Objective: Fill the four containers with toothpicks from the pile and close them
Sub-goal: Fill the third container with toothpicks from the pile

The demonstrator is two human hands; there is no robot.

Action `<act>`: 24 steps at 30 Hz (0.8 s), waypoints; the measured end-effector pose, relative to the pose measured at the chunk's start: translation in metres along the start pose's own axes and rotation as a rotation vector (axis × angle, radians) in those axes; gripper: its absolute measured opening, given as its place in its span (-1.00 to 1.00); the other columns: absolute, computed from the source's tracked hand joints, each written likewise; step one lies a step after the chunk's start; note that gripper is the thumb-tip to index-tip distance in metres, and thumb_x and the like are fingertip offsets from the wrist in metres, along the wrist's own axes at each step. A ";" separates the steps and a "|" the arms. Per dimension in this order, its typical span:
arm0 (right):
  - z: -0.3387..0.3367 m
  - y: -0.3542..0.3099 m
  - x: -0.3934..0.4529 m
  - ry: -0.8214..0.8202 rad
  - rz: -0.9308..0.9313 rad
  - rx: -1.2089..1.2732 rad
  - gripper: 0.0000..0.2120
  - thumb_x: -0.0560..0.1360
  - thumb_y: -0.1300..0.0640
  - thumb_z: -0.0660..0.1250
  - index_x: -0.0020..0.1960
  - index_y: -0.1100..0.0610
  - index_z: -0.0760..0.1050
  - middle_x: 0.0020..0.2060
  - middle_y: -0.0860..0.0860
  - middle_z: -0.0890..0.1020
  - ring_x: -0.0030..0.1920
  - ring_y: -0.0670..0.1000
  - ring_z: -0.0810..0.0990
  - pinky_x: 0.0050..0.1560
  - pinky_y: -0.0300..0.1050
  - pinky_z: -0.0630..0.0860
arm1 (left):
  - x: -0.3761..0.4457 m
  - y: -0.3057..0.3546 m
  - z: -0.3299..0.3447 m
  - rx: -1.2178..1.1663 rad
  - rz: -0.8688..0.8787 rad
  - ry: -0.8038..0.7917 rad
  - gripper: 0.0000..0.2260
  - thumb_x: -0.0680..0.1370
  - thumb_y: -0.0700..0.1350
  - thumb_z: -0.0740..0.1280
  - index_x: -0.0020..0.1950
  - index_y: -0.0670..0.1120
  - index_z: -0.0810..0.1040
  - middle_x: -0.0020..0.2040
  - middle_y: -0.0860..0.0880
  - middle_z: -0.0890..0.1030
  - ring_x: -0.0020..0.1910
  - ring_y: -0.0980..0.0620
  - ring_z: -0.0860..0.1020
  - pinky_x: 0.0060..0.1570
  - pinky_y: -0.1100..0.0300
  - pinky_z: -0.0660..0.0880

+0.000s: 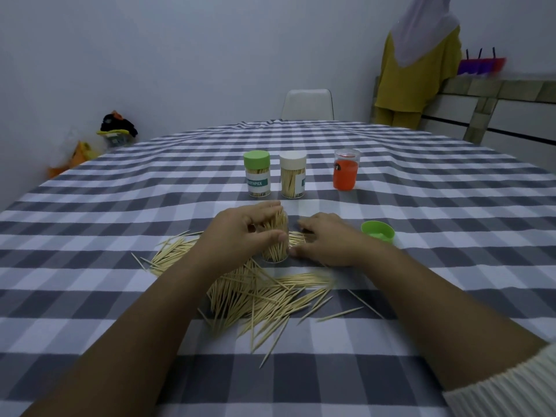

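Observation:
An open clear container stuffed with toothpicks stands upright at the table's middle. My left hand wraps around it and the toothpicks sticking out of its top. My right hand lies just right of it, fingers curled over a few toothpicks on the cloth, thumb near the container's base. The toothpick pile spreads in front of and left of the container. A loose green lid lies to the right. Behind stand a green-lidded container, a white-lidded container and an orange container, all capped.
The table wears a grey and white checked cloth. A white chair stands at the far side. A person in yellow clothing stands at the back right beside a counter. Bags lie on the floor at the left.

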State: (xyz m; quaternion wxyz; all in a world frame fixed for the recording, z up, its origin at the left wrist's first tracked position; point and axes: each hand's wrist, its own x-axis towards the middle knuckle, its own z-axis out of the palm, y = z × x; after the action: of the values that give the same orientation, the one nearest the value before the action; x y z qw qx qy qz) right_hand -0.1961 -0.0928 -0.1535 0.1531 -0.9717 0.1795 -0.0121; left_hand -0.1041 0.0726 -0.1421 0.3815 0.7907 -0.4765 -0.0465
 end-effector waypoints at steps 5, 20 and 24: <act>0.010 -0.009 0.003 0.137 -0.061 -0.163 -0.66 0.57 -0.11 0.16 0.24 0.06 0.44 0.16 0.09 0.45 0.17 0.10 0.37 0.12 0.00 0.33 | -0.003 0.003 0.000 -0.068 0.005 0.003 -0.40 0.45 -0.03 0.44 0.31 0.42 0.22 0.20 0.31 0.43 0.09 0.35 0.47 0.02 0.41 0.46; 0.000 -0.012 -0.004 0.106 -0.020 -0.363 -0.72 0.52 0.20 0.29 0.22 0.18 0.45 0.10 0.12 0.49 0.08 0.10 0.49 0.00 -0.11 0.42 | -0.002 0.000 0.001 -0.052 -0.058 0.024 -0.32 0.39 0.04 0.49 0.46 0.16 0.30 0.34 0.13 0.49 0.19 0.13 0.53 0.22 0.04 0.50; -0.006 -0.007 -0.002 0.165 0.071 -0.103 -0.82 0.54 0.24 0.24 0.12 0.17 0.51 -0.08 0.08 0.51 -0.08 0.06 0.50 -0.13 -0.13 0.41 | -0.002 0.000 0.001 -0.100 -0.079 0.033 -0.29 0.38 0.03 0.51 0.47 0.14 0.29 0.34 0.18 0.47 0.22 0.15 0.52 0.24 0.03 0.49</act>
State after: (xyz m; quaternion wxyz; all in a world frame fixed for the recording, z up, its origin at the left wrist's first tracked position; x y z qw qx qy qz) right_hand -0.1959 -0.0873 -0.1459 0.0877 -0.9670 0.2264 -0.0775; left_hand -0.1055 0.0734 -0.1437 0.4262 0.7896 -0.4355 -0.0721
